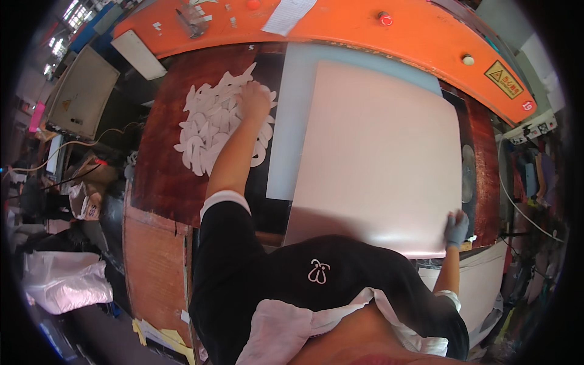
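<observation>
My left hand (254, 100), bare, is over the upper right part of a loose heap of white flat cut pieces (210, 121). Its fingers point down among the pieces and are partly hidden, so their grip does not show. A large pale pink sheet (377, 152) lies in front of me, over a light blue board (287, 140). At the sheet's near right edge is my right hand (456, 229) in a grey glove, its fingers curled closed on that edge.
An orange machine beam (340, 27) spans the far side, with a red button (385, 19) and a paper (289, 15) on it. The heap rests on a dark red-brown tabletop (161, 146). A grey metal box (85, 91) stands at left, a plastic bag (67, 283) below.
</observation>
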Motion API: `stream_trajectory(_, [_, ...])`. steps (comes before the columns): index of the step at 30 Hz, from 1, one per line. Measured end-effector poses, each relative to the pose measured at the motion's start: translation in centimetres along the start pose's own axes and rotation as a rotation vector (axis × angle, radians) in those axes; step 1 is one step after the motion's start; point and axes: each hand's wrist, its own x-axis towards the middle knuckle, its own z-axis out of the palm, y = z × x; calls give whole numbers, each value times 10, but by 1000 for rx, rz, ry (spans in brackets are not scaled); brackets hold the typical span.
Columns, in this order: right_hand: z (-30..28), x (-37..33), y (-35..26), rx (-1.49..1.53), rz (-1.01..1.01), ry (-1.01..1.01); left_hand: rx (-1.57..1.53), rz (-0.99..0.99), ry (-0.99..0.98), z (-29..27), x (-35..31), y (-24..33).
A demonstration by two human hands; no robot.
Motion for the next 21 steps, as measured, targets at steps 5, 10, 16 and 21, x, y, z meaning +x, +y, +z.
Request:
stream_trajectory(5, [-17,-4,69,375,394,-202,-430,339,-19,-60,-139,22])
stream_trajectory(10, [-9,-1,77,439,324,-261,-762,-345,-319,-135,-252,34])
stream_trajectory(16, [-16,-1,39,659,326,-166,-753,-405,-815,-144,-274,39])
stream_trajectory(21, [-31,-3,2,614,193,-56,-791,-349,-617,-141,-274,34])
